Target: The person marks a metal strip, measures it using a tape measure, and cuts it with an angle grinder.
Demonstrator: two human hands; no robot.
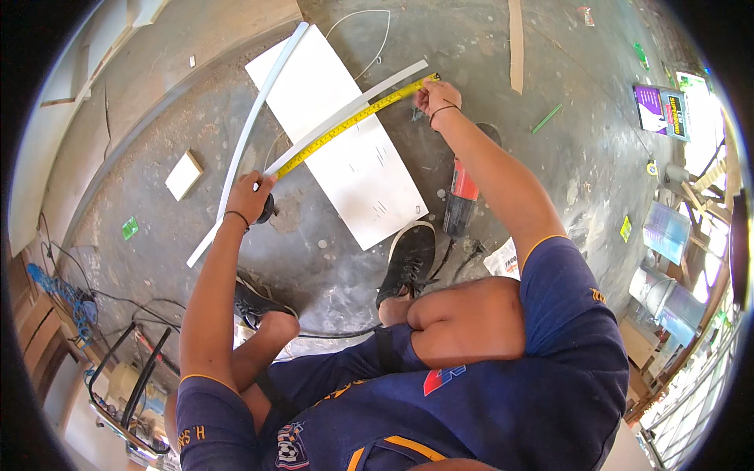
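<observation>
A yellow tape measure (345, 125) is stretched out between my hands, slanting up to the right. My left hand (251, 196) is closed round its dark case, which is mostly hidden under the fingers. The tape's far end is pinched in my right hand (440, 98). Along the tape's upper side lies a thin white strip (369, 96), its lower end close to my left fingers. Both cross a white rectangular board (338, 141) on the floor. A second, longer white strip (251, 129) runs past the board's left side and beneath my left wrist.
A red and black power tool (463, 192) lies below my right forearm. A small pale block (184, 175) is at the left. A thin white cord (385, 35) loops beyond the board. Far right are a purple and black package (661, 112) and clear containers (666, 231).
</observation>
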